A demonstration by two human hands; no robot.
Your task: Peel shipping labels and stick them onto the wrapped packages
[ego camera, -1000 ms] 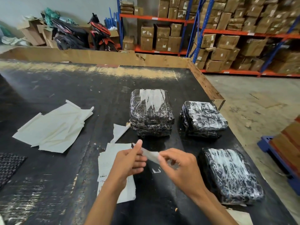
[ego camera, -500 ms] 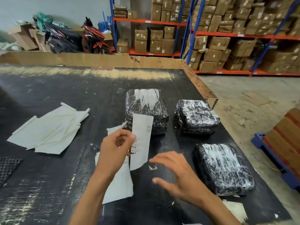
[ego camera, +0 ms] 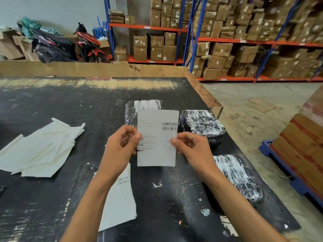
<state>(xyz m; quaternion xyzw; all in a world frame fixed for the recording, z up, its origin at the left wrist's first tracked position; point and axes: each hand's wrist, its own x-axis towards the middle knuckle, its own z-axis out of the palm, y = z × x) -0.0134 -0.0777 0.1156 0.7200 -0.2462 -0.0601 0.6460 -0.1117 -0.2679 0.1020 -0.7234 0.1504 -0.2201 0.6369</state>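
Observation:
A white shipping label [ego camera: 157, 140] with barcodes is held upright above the black table [ego camera: 52, 105]. My left hand [ego camera: 120, 147] pinches its left edge and my right hand [ego camera: 192, 147] pinches its right edge. Behind the label lies a black wrapped package [ego camera: 130, 112], mostly hidden by it. A second wrapped package [ego camera: 202, 124] sits to the right, and a third wrapped package [ego camera: 237, 177] lies nearer, under my right forearm. A stack of labels [ego camera: 118, 203] rests on the table beneath my left forearm.
Peeled white backing sheets [ego camera: 40, 152] are heaped at the left of the table. A cardboard wall [ego camera: 104, 69] rims the table's far and right edges. A blue pallet with boxes [ego camera: 300, 154] stands on the floor at right. Shelves of cartons [ego camera: 227, 41] and a motorbike [ego camera: 89, 44] are beyond.
My left hand has turned the label upright with its printed face toward me. My right hand rose from above the table and took hold of the label's right edge.

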